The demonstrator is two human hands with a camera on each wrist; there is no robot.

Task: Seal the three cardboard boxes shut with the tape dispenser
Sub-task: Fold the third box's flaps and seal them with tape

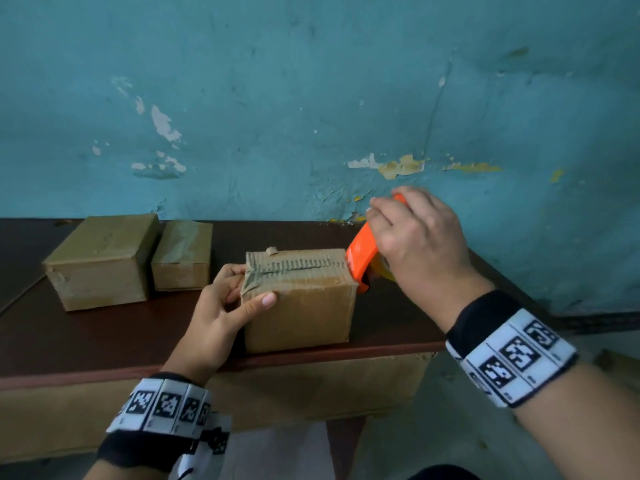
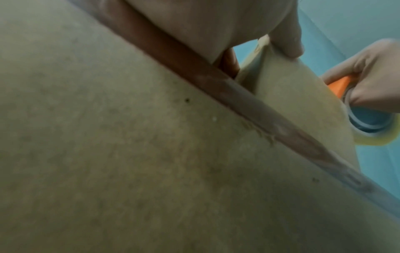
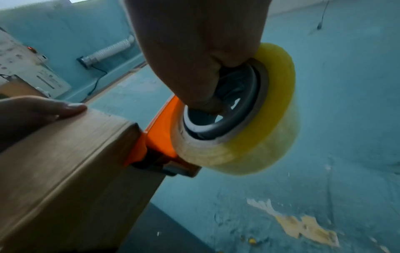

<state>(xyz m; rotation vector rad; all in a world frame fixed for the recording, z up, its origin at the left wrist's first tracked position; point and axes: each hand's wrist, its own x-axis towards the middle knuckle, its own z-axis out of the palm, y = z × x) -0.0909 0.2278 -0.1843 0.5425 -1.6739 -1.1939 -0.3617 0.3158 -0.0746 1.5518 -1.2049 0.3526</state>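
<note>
A corrugated cardboard box [image 1: 300, 299], its top ridged and wrinkled with glossy tape, is sitting at the near edge of a dark brown table [image 1: 104, 337]. The left hand [image 1: 221, 317] is gripping its left end, thumb pressed along the front. The right hand [image 1: 420, 237] is curling around an orange plastic tape dispenser [image 1: 362, 258] touching the box's right top edge, its yellowish clear roll [image 3: 255, 119] behind. Two taped boxes [image 1: 100, 261] are lying further left.

Dark table [image 1: 104, 341], peeling teal wall [image 1: 311, 98]
</note>
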